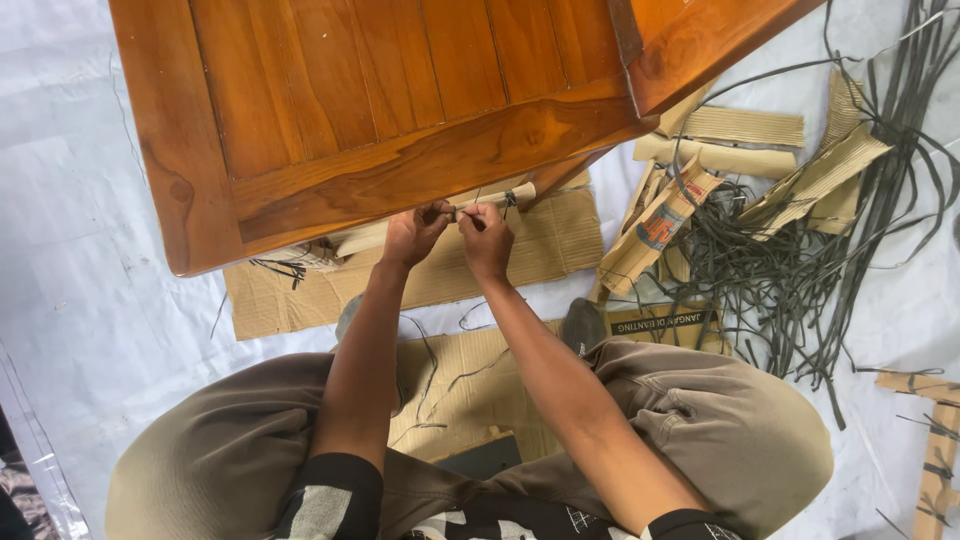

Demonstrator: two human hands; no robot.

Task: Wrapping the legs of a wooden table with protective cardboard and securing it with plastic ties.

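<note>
A polished brown wooden furniture piece (380, 110) with a panelled side fills the top of the head view. Under its lower edge lies a cardboard-wrapped strip (500, 197) bound with thin dark strapping. My left hand (415, 232) and my right hand (487, 238) meet just below that edge, fingers pinched on a thin dark strap (458, 212) between them. Both forearms reach forward from my lap, and my knees in khaki trousers spread to either side.
Flat cardboard sheets (560, 245) lie on the white floor covering under the furniture and before my legs. A tangle of dark strapping (790, 280) and folded corrugated cardboard strips (745, 125) is piled at the right. More cardboard pieces (935, 450) lie at far right.
</note>
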